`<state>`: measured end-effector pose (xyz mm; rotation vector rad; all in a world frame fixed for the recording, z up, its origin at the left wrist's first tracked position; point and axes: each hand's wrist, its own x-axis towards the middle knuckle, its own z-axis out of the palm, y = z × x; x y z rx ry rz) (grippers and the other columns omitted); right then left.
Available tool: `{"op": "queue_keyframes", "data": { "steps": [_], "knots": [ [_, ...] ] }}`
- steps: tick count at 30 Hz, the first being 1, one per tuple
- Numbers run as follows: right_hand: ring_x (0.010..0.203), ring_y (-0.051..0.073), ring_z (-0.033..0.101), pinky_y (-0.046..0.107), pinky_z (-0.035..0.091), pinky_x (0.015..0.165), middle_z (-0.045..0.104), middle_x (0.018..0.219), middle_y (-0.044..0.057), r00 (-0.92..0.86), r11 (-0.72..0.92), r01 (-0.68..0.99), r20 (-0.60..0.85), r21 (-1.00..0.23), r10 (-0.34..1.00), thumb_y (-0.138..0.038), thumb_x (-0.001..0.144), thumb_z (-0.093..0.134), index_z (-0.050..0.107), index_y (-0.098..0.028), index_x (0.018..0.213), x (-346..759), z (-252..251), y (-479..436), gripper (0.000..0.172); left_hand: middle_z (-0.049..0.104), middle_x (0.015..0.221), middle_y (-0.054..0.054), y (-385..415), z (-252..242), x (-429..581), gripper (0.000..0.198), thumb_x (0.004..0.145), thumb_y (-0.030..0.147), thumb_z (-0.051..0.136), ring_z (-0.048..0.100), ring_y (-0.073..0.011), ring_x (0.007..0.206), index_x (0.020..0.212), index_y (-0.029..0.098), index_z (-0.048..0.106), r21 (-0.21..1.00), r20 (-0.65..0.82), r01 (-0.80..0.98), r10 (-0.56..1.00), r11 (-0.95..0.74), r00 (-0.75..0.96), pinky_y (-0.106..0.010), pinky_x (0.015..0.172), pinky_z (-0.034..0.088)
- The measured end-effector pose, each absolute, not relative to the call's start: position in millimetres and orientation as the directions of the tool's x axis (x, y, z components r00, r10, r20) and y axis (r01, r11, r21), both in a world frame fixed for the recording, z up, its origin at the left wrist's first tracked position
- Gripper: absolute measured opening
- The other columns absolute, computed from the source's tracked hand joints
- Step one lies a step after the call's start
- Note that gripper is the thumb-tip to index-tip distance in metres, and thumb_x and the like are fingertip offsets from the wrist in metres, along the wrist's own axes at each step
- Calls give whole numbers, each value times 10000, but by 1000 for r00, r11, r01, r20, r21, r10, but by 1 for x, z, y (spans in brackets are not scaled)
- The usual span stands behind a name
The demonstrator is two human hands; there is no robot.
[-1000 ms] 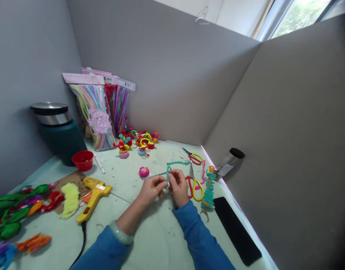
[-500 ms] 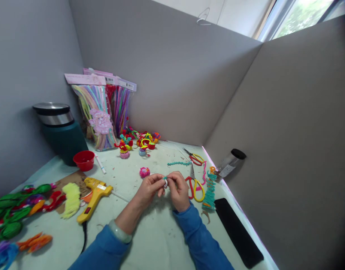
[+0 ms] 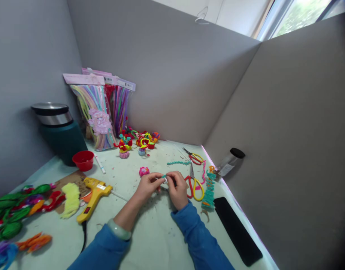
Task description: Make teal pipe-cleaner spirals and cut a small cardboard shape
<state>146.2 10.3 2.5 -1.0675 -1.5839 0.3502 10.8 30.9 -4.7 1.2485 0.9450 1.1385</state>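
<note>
Both hands meet over the middle of the table. My left hand (image 3: 147, 186) and my right hand (image 3: 177, 190) are closed, thumbs against forefingers, pinching a small teal piece of pipe cleaner (image 3: 164, 176) between them. Most of that piece is hidden by the fingertips. A pink fuzzy pipe-cleaner flower (image 3: 144, 171) lies just beyond my left hand. Close on the right of my right hand lie red-and-yellow scissors (image 3: 199, 191), with a second pair of scissors (image 3: 195, 159) behind them. A teal twisted pipe cleaner (image 3: 178, 163) stretches across the table past my fingers.
On the left are a yellow glue gun (image 3: 94, 200), a red cup (image 3: 83, 160) and a dark teal bottle (image 3: 62, 138). Bags of pipe cleaners (image 3: 97, 116) lean at the back. To the right are a teal bundle (image 3: 208, 191), a black strip (image 3: 236, 230) and a clear jar (image 3: 231, 163).
My fingers have shifted slightly around the small teal piece, and my right fingers curl in more. The pale loop seen under the fingertips is now mostly hidden.
</note>
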Motion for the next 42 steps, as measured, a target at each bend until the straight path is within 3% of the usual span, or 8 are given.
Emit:
{"op": "queue_keyframes", "data": {
  "steps": [4, 11, 16, 19, 27, 31, 37, 42],
  "knots": [
    [739, 165, 534, 281, 420, 670, 560, 758, 32, 9, 542, 464, 615, -701, 788, -170, 844, 467, 581, -187, 793, 147, 2, 10, 125, 551, 479, 32, 33, -9, 11, 312, 657, 374, 673, 501, -100, 403, 839, 123, 635, 996, 89, -23, 980, -87, 175, -206, 426, 372],
    [721, 163, 522, 281, 414, 661, 550, 750, 22, -4, 533, 473, 603, -701, 797, -182, 846, 465, 573, -194, 791, 147, 0, 10, 121, 552, 528, 42, 32, -13, 15, 262, 664, 368, 671, 493, -78, 373, 727, 144, 552, 990, 115, -99, 981, -100, 156, -190, 389, 346],
    [719, 168, 541, 283, 434, 665, 565, 738, 24, -14, 492, 398, 531, -774, 847, -224, 853, 459, 581, -193, 803, 147, -7, 13, 136, 518, 463, 64, 33, -14, 17, 288, 653, 384, 677, 467, -71, 335, 701, 153, 513, 979, 84, -197, 988, -58, 130, -185, 374, 340],
    [739, 169, 551, 282, 440, 678, 584, 757, 28, -11, 486, 367, 519, -793, 855, -238, 843, 475, 598, -190, 819, 147, -11, 14, 134, 542, 513, 68, 33, -12, 16, 301, 655, 365, 676, 482, -72, 342, 825, 153, 548, 970, 101, -233, 985, -67, 140, -192, 380, 361],
    [548, 130, 536, 237, 430, 525, 595, 654, -2, 85, 311, 272, 345, -911, 935, -336, 837, 482, 597, -173, 830, 157, -8, 22, 200, 553, 463, 42, 35, -12, 13, 245, 662, 346, 656, 500, -91, 349, 776, 135, 608, 990, 96, -105, 995, -94, 17, -207, 390, 392],
    [665, 157, 560, 273, 440, 642, 617, 723, 18, 144, 315, 511, 441, -800, 886, -303, 820, 503, 614, -170, 815, 180, 1, 27, 174, 608, 539, 16, 37, -10, 13, 298, 640, 386, 661, 503, -86, 330, 770, 131, 579, 985, 70, -153, 997, -75, -36, -218, 388, 402],
    [925, 212, 542, 325, 413, 789, 632, 952, 51, -423, 563, 708, 382, -426, 821, -214, 681, 681, 647, -227, 912, 194, -5, 26, 234, 616, 574, 18, 37, -5, 9, 359, 624, 419, 672, 505, -76, 350, 790, 126, 547, 955, -1, -296, 1000, -4, -18, -233, 435, 446],
    [935, 244, 525, 375, 381, 812, 632, 970, 90, -180, 394, 847, 503, -358, 845, -193, 737, 650, 650, -226, 929, 195, -20, 36, 195, 621, 583, 19, 37, -8, 10, 337, 644, 391, 667, 497, -66, 349, 799, 120, 539, 945, -36, -324, 998, 52, 54, -233, 453, 454]
  ]
}}
